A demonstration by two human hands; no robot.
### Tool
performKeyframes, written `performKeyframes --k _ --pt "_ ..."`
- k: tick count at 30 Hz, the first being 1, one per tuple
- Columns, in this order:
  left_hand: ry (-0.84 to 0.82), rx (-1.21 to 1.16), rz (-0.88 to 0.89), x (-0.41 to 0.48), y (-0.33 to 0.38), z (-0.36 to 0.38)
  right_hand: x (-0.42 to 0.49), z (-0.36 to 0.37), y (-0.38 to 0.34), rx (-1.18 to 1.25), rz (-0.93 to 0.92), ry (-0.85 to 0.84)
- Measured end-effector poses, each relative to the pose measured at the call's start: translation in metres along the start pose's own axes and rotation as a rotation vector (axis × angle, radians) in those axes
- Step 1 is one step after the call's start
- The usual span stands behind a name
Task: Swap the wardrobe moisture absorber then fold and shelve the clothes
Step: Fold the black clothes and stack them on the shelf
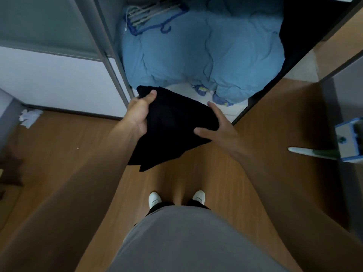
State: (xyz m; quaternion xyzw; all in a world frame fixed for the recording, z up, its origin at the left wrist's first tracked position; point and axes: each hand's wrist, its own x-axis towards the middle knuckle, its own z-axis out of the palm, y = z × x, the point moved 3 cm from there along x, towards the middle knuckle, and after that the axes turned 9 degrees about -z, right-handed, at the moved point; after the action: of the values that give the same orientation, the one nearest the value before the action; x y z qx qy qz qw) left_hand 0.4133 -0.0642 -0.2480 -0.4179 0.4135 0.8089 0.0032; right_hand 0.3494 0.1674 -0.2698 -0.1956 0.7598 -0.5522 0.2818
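A folded black garment [172, 124] hangs in the air in front of the open wardrobe. My left hand [140, 112] grips its left edge, thumb on top and fingers underneath. My right hand [218, 128] holds the right edge, thumb over the cloth and index finger stretched along its side. Loose lower corners of the garment droop toward the floor. Inside the wardrobe lies a bulky light blue duvet [206, 55] on the white bottom shelf [180, 89].
Blue and pale hangers [153, 16] lie on the duvet at the back left. Dark clothing [298, 26] hangs at the wardrobe's right. A crumpled white paper [29, 116] lies on the wooden floor at left. A blue-and-white box [349, 140] sits at the right edge.
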Motion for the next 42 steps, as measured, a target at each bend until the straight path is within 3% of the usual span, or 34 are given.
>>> performKeyframes --k 3,6,9,12,15,17,19,22,27,29,32,38,40,42 --pt "0.084 -0.009 -0.015 0.005 0.009 -0.006 0.012 0.017 -0.006 -0.271 -0.037 -0.078" --pt "0.162 0.159 0.099 0.016 0.027 -0.01 0.022 0.017 -0.012 -0.504 -0.023 -0.024" --pt "0.12 0.408 0.209 0.023 0.046 -0.025 0.025 0.011 -0.018 -0.38 -0.015 -0.029" --pt "-0.059 0.511 0.179 0.021 0.051 -0.046 0.025 0.006 -0.026 -0.256 0.041 -0.03" --pt "-0.207 0.776 0.2 0.018 0.043 -0.073 0.027 0.002 -0.035 -0.205 0.074 -0.027" --pt "-0.207 1.031 0.23 0.017 0.038 -0.085 0.03 0.0 -0.042 -0.195 0.092 -0.005" --pt "-0.099 1.249 0.351 0.021 0.036 -0.089 0.032 0.0 -0.051 -0.186 0.1 0.026" --pt "-0.163 1.241 0.507 0.022 0.038 -0.075 0.038 0.006 -0.064 -0.164 0.116 0.065" --pt "-0.4 1.309 0.248 0.028 0.037 -0.06 0.049 0.019 -0.084 -0.162 0.108 0.171" --pt "-0.389 1.435 0.259 0.03 0.041 -0.057 0.052 0.024 -0.092 -0.169 0.112 0.207" --pt "-0.227 1.537 0.394 0.032 0.051 -0.048 0.059 0.03 -0.104 -0.181 0.096 0.263" --pt "-0.092 1.549 0.662 0.023 0.1 -0.032 0.059 0.026 -0.1 0.203 0.006 0.546" --pt "-0.048 1.552 0.754 0.018 0.12 -0.028 0.055 0.03 -0.079 0.368 0.19 0.588" --pt "-0.015 1.533 0.828 0.014 0.141 -0.027 0.056 0.042 -0.057 0.696 0.497 0.472"
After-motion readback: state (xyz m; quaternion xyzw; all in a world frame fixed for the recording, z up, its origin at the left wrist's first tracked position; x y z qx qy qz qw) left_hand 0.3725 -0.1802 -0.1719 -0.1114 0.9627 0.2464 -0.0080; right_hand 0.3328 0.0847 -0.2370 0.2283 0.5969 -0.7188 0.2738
